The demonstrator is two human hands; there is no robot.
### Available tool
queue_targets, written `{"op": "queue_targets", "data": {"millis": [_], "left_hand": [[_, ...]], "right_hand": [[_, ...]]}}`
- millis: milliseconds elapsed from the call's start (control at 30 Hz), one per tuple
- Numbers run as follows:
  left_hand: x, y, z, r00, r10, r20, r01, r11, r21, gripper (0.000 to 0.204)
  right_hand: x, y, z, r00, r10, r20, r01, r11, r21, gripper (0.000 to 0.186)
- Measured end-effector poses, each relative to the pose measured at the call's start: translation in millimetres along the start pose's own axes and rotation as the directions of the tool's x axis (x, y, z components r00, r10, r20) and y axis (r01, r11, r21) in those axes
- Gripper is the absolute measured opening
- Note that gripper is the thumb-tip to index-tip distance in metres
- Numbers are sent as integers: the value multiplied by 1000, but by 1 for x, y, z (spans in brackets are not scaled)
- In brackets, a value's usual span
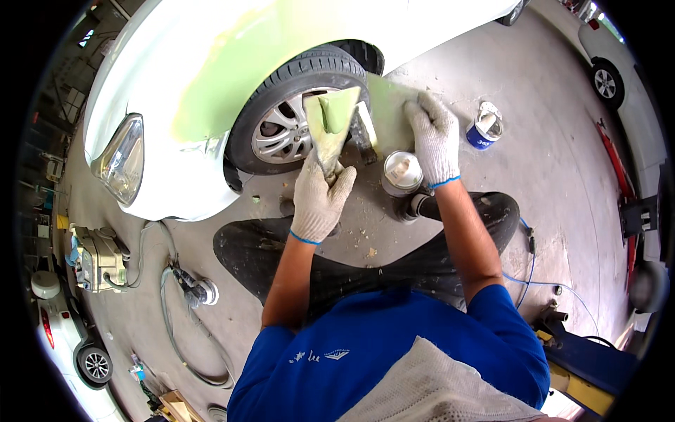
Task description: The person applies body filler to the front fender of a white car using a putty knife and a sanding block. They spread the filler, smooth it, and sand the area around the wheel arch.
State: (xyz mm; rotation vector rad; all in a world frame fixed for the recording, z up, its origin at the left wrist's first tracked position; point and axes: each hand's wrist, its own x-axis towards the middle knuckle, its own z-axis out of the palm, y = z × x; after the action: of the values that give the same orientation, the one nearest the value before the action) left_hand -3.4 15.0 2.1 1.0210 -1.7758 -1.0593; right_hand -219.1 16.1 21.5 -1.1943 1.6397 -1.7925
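Note:
Both my hands wear white knit gloves with blue cuffs. My left hand (320,200) is closed round the handle of a putty knife (320,141), whose wide blade points away from me. A lump of light green filler (337,114) sits on that blade. My right hand (437,137) grips the right edge of a thin, green-smeared flat plate (390,105); some of its fingers are hidden. Beyond the knife is the wheel (285,126) of a white car. Green filler also coats its fender (225,91) above the tyre. An open tin (402,174) stands below the plate.
A blue-and-white can (485,128) stands on the concrete floor to the right. A dark block (363,137) is by the tyre. At left lie a sander (200,290) with its hose and a grey machine (100,260). A blue air line (562,285) runs at right.

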Motion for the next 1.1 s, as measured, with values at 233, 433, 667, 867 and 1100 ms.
{"op": "queue_targets", "data": {"millis": [233,433,667,867,1100], "left_hand": [[30,-31,22,918,357,-171,-166,740,652,73],[13,-45,34,989,104,-107,-9,756,654,74],[0,-76,10,997,-62,37,61,997,41,34],[14,-20,0,931,-256,260,305,937,-170,25],[15,-10,-14,969,-204,141,217,972,-85,29]], "right_hand": [[-9,12,20,783,400,476,-622,509,595,34],[2,26,16,813,406,418,-582,524,622,25],[19,19,-3,982,185,-43,-159,923,350,33],[13,5,7,991,12,134,-99,741,664,25],[11,-21,1,883,-331,333,422,870,-255,26]]}}
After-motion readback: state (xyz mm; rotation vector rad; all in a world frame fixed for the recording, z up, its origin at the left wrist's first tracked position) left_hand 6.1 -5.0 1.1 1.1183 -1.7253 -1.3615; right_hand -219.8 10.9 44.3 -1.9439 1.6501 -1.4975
